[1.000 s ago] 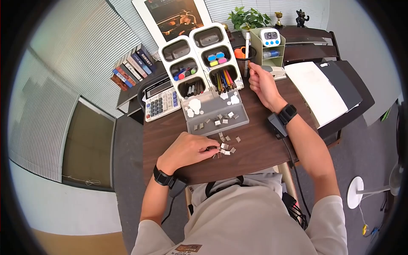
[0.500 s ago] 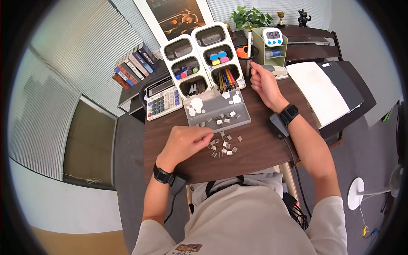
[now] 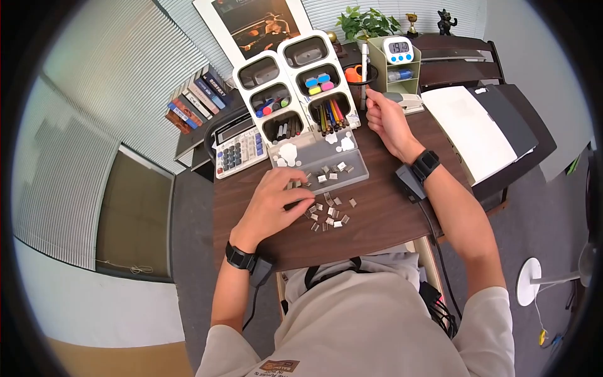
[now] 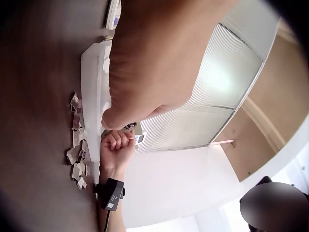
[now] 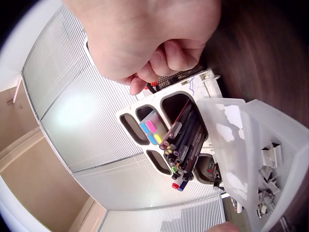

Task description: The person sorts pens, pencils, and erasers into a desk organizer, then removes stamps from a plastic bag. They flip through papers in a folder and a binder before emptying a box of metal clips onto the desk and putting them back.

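My left hand (image 3: pixel 271 204) is at the front left of a translucent plastic box (image 3: pixel 352 181), its fingers bent over the rim and its thumb apart from them. Small silver metal clips (image 3: pixel 341 166) lie inside the box. On the table just in front, several more clips (image 3: pixel 337 224) are scattered near the thumb. What is under the left fingertips is hidden. My right hand (image 3: pixel 389 125) rests still near a black mesh cup (image 3: pixel 372 83), fingers loosely curled in. Nothing shows in the right hand in the right wrist view, where the clips (image 5: pixel 273 155) in the box are also visible.
Behind the box stands a white organizer (image 3: pixel 276 83) with pens, markers and coloured pieces. A calculator (image 3: pixel 237 155) is at left, beside books (image 3: pixel 198 97). A stapler (image 3: pixel 405 100), a timer (image 3: pixel 399 49) and an open folder (image 3: pixel 468 129) are at right.
My left hand has moved from the loose clips on the table up and left to the box, and its fingers and thumb have parted. The right hand has stayed in place.
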{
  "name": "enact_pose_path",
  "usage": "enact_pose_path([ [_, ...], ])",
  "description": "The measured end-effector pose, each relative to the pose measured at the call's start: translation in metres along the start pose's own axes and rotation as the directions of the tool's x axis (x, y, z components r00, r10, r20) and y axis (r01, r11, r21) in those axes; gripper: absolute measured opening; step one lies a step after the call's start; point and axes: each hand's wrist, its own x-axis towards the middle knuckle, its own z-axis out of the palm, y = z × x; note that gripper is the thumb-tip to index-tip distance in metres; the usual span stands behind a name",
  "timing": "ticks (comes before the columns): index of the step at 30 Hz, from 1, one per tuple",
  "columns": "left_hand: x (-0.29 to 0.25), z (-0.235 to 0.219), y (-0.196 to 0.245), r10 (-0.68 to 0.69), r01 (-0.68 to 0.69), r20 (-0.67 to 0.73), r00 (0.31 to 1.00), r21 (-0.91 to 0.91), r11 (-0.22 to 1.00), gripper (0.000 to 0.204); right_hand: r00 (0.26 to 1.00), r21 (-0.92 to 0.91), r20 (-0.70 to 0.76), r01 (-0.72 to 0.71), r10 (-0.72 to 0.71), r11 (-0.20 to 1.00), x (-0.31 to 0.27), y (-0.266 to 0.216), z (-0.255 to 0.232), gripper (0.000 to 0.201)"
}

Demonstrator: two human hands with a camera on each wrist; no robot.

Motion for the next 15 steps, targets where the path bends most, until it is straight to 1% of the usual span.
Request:
enact_pose_path([
  [1, 0.002, -0.001, 0.003, 0.044, -0.044, 0.05, 0.998, -0.008, 0.999, 0.017, 1.0, 0.003, -0.004, 0.0, 0.0, 1.0, 0.0, 0.001, 0.0, 0.031],
  [2, 0.003, -0.001, 0.006, 0.045, -0.045, 0.052, 0.998, -0.01, 0.999, 0.017, 1.0, 0.003, -0.002, 0.005, -0.005, 1.0, 0.0, 0.001, 0.0, 0.031],
  [4, 0.004, -0.002, 0.013, 0.035, -0.034, 0.126, 0.991, -0.006, 0.999, 0.018, 1.0, -0.002, 0.004, 0.011, -0.011, 1.0, 0.001, 0.001, 0.0, 0.031],
  [8, 0.005, 0.0, 0.015, 0.008, -0.005, 0.15, 0.989, -0.026, 1.0, 0.013, 1.0, -0.001, 0.001, -0.005, 0.005, 1.0, 0.002, 0.002, 0.0, 0.031],
  [15, 0.003, 0.004, 0.011, 0.037, -0.028, 0.192, 0.981, -0.049, 0.998, 0.011, 1.0, -0.023, -0.014, 0.008, -0.009, 1.0, 0.0, 0.001, 0.002, 0.033],
])
